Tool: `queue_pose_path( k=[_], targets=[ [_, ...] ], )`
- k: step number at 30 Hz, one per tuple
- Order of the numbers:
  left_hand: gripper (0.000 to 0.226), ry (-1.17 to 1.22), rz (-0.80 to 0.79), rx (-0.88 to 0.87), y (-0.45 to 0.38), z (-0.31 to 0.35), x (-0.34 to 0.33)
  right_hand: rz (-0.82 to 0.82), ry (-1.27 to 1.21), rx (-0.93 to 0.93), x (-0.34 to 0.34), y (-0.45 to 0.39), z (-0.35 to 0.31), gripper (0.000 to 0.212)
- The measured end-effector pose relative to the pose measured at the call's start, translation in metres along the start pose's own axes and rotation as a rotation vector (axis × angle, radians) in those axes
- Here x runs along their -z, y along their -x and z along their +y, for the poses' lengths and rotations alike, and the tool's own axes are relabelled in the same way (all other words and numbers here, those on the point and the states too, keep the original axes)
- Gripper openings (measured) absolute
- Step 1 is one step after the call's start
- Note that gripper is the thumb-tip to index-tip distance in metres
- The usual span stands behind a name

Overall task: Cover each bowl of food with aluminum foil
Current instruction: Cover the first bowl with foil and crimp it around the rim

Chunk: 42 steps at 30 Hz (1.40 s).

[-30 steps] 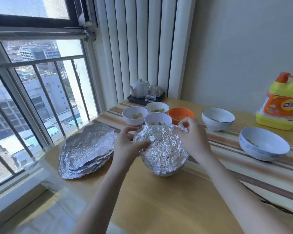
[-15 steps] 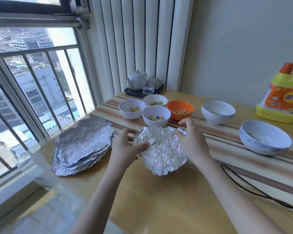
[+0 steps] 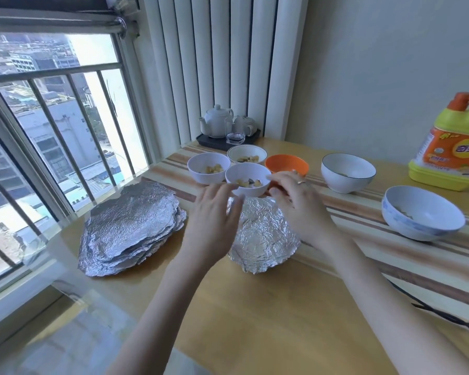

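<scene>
A bowl wrapped in crinkled aluminum foil (image 3: 263, 234) stands in the middle of the table. Just behind it sits a small white bowl (image 3: 248, 178) holding food pieces. My left hand (image 3: 214, 212) hovers with straight fingers at that bowl's left side, holding nothing. My right hand (image 3: 295, 201) reaches toward its right rim with relaxed fingers, also holding nothing. A stack of foil sheets (image 3: 130, 228) lies to the left. Uncovered bowls behind: a white one (image 3: 207, 167), a patterned one (image 3: 247, 154) and an orange one (image 3: 286, 163).
Two larger white bowls (image 3: 348, 171) (image 3: 423, 212) stand to the right. A yellow-orange detergent jug (image 3: 455, 147) is at far right. A tea set on a black tray (image 3: 228, 131) sits at the back. A black cable (image 3: 444, 315) crosses the right table edge. A window (image 3: 52, 131) borders the left.
Both hands have let go of the foil-covered bowl and moved forward toward the small white bowl behind it. The camera tilted slightly.
</scene>
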<state>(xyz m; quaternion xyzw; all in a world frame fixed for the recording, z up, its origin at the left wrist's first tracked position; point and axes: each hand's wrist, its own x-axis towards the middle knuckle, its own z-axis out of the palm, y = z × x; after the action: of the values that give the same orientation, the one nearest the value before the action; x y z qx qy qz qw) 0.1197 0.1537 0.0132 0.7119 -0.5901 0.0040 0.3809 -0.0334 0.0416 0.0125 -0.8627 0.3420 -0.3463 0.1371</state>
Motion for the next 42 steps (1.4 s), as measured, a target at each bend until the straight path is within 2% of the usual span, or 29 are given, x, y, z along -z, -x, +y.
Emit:
queue_pose_path(
  k=[2,4,6,13,19,22,24,25,28,32,35,39,42],
  targets=[
    [0.053,-0.044,-0.244,0.033,-0.003,0.002,-0.015,-0.249,-0.012,-0.002,-0.013,0.002,0.0,0.041],
    [0.055,-0.082,-0.338,0.067,-0.002,-0.002,-0.028,-0.347,-0.055,-0.105,-0.019,0.007,0.002,0.043],
    [0.053,-0.067,-0.322,0.071,0.0,-0.006,-0.035,-0.385,-0.099,-0.195,-0.019,0.008,0.002,0.041],
    [0.051,-0.05,-0.321,0.129,-0.003,-0.002,-0.032,-0.418,-0.08,-0.235,-0.02,0.004,0.003,0.038],
    [0.052,-0.035,-0.32,0.146,-0.004,-0.002,-0.033,-0.369,-0.145,-0.276,-0.021,0.006,0.004,0.037],
    [0.057,0.025,-0.333,0.184,-0.005,-0.001,-0.031,-0.292,-0.462,-0.334,-0.02,0.01,0.0,0.039],
    [0.06,0.153,-0.31,0.219,-0.007,-0.003,-0.024,-0.163,-0.667,-0.429,-0.015,0.013,-0.003,0.04],
    [0.058,0.213,-0.277,0.214,-0.008,-0.005,-0.02,-0.067,-0.688,-0.48,-0.012,0.015,-0.004,0.041],
    [0.048,0.316,-0.16,0.146,-0.013,-0.015,-0.014,0.135,-0.543,-0.567,-0.001,0.027,-0.006,0.043],
    [0.036,0.451,-0.16,0.176,-0.018,-0.014,-0.024,0.045,-0.52,-0.551,-0.009,0.037,-0.018,0.042],
    [0.034,0.428,-0.221,0.189,-0.018,-0.012,-0.03,-0.013,-0.5,-0.56,-0.021,0.037,-0.018,0.037],
    [0.033,0.411,-0.257,0.228,-0.018,-0.011,-0.031,0.026,-0.478,-0.564,-0.027,0.04,-0.015,0.03],
    [0.034,0.302,-0.259,0.224,-0.02,-0.01,-0.032,0.015,-0.394,-0.574,-0.029,0.039,-0.014,0.032]
  ],
)
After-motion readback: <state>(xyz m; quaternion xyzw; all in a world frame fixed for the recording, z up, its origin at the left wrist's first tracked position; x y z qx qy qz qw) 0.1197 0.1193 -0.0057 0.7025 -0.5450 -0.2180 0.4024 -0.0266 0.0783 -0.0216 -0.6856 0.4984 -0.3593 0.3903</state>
